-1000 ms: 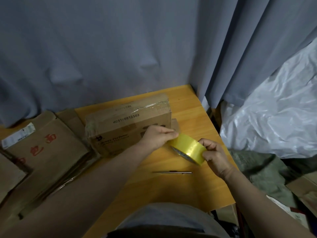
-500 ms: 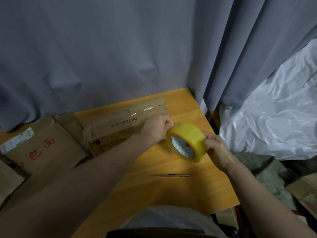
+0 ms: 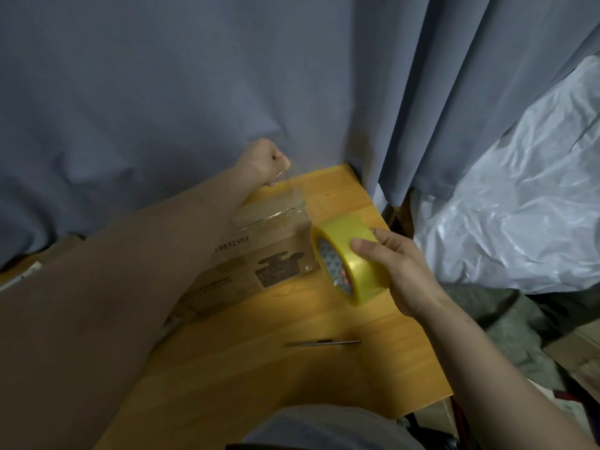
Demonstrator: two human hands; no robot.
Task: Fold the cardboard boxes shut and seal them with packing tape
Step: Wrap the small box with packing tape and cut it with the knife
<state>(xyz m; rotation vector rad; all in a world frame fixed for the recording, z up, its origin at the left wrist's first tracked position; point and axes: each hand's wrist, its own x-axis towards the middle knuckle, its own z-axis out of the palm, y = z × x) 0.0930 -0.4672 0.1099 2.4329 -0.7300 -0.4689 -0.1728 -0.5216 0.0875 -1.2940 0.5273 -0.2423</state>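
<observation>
A closed brown cardboard box (image 3: 259, 258) lies on the wooden table (image 3: 292, 368), partly hidden by my left forearm. My right hand (image 3: 394, 267) grips a yellow roll of packing tape (image 3: 349, 254) just right of the box. My left hand (image 3: 268, 164) is raised beyond the box's far side, fingers curled, pinching the free end of the tape. A clear strip of tape (image 3: 292, 206) stretches from the roll over the box's right end up to that hand.
A thin metal blade or pen (image 3: 323, 343) lies on the table near me. Grey curtains (image 3: 227, 76) hang behind. White plastic sheeting (image 3: 519, 206) piles up at the right. Flattened cardboard (image 3: 22, 274) shows at the far left.
My left hand has pulled the tape end away from the roll, up and past the box's far side. The roll in my right hand has shifted a little to the right.
</observation>
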